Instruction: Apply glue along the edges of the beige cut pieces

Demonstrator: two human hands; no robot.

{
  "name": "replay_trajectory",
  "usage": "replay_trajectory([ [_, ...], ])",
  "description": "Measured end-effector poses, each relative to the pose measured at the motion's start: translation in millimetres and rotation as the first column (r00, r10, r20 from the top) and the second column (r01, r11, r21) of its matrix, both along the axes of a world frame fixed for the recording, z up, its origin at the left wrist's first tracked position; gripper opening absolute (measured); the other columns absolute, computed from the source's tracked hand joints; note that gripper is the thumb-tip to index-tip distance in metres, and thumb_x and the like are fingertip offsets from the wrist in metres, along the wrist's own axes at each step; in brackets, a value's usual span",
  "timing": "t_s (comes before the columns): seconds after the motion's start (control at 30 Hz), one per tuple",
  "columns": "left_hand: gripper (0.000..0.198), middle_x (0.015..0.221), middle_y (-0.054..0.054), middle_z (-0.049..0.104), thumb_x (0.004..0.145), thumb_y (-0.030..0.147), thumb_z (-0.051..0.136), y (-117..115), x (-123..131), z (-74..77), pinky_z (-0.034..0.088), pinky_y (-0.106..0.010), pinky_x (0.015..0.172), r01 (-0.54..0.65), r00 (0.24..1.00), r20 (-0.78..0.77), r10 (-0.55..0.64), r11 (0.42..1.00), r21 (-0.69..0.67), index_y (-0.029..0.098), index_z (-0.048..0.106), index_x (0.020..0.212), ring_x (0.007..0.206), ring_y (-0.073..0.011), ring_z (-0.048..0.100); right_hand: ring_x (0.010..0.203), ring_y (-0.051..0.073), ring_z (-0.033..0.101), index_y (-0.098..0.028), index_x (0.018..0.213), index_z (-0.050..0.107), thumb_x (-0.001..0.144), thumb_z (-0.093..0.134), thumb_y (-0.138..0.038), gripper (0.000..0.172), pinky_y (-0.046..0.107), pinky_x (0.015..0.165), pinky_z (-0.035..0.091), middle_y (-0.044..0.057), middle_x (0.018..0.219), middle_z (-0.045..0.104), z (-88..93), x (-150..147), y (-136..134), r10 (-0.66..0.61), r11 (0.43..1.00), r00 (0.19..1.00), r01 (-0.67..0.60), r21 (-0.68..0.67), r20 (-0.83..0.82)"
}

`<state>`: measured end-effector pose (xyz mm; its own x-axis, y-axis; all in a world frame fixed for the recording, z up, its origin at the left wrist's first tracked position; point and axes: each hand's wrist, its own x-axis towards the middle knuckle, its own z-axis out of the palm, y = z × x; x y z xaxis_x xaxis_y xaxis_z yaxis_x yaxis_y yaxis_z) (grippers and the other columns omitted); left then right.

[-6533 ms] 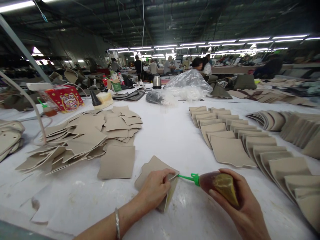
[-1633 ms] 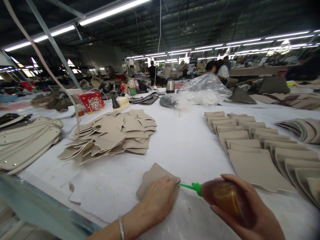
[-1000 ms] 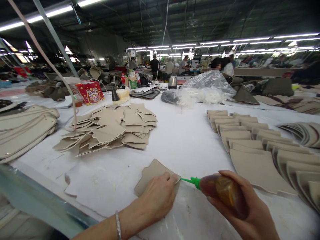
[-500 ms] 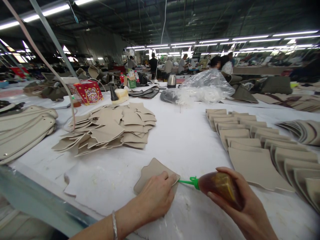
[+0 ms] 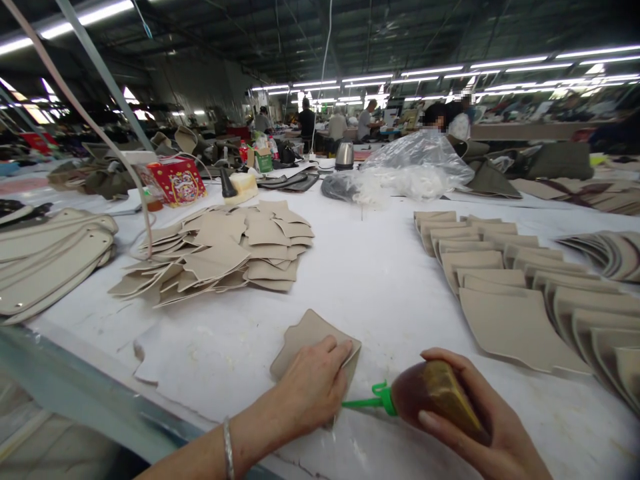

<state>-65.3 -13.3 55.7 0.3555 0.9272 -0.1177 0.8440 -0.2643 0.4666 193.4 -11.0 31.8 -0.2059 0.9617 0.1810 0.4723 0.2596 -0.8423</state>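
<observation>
A beige leather-like panel [image 5: 305, 333] with a notched outline lies on the white-covered table, under my left hand [image 5: 315, 380]. That hand's fingers are closed on the panel's right part, the thumb side hidden. My right hand [image 5: 493, 417] is wrapped round a squeeze bottle [image 5: 425, 393] of brown liquid, tipped on its side with its green nozzle [image 5: 365, 402] pointing left. The nozzle's tip is at the panel's lower right edge, close beside my left fingers; whether it touches cannot be made out.
A loose pile of beige panels [image 5: 225, 247] lies at the left. Overlapping rows of similar panels [image 5: 500, 320] stretch along the right. Larger pale pieces [image 5: 55, 260] sit far left. Behind are a red box [image 5: 180, 180], a kettle [image 5: 345, 155] and clear plastic [image 5: 415, 167].
The bottle in my right hand has moved down and slightly left, its nozzle tip sliding from the panel's right corner along the edge towards me. My left hand keeps holding the panel.
</observation>
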Motion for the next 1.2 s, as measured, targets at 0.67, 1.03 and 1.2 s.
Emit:
replay_trajectory([
  [0.67, 0.039, 0.104, -0.005, 0.06, 0.093, 0.021, 0.035, -5, 0, -2.8, 0.048, -0.033, 0.082, -0.049, 0.998, 0.038, 0.048, 0.999, 0.015, 0.022, 0.052, 0.128, 0.091, -0.0213, 0.061, 0.086, 0.021, 0.068, -0.028, 0.121, 0.053, 0.08, 0.07, -0.05, 0.049, 0.02, 0.074, 0.055, 0.001, 0.102, 0.067, -1.6, -12, -24, -0.066, 0.993, 0.994, 0.058, -0.1, -0.088],
  [1.03, 0.037, 0.105, -0.005, 0.06, 0.093, 0.021, 0.036, -7, 2, -1.5, 0.048, -0.032, 0.082, -0.084, 0.996, 0.006, 0.084, 0.996, -0.011, 0.023, 0.052, 0.126, 0.091, -0.0205, 0.061, 0.089, 0.023, 0.068, -0.028, 0.123, 0.05, 0.08, 0.07, -0.049, 0.052, 0.023, 0.075, 0.056, 0.004, 0.105, 0.064, -6.3, -6, -25, -0.079, 0.994, 0.996, 0.076, -0.076, -0.039],
  [1.2, 0.035, 0.102, -0.005, 0.06, 0.092, 0.019, 0.036, -4, 2, -0.5, 0.048, -0.031, 0.084, -0.069, 0.997, 0.014, 0.07, 0.997, -0.023, 0.023, 0.055, 0.122, 0.092, -0.0203, 0.061, 0.093, 0.024, 0.065, -0.028, 0.121, 0.052, 0.081, 0.069, -0.052, 0.049, 0.028, 0.082, 0.054, 0.004, 0.112, 0.061, -2.2, -7, -14, -0.19, 0.98, 0.982, 0.188, 0.067, 0.023],
])
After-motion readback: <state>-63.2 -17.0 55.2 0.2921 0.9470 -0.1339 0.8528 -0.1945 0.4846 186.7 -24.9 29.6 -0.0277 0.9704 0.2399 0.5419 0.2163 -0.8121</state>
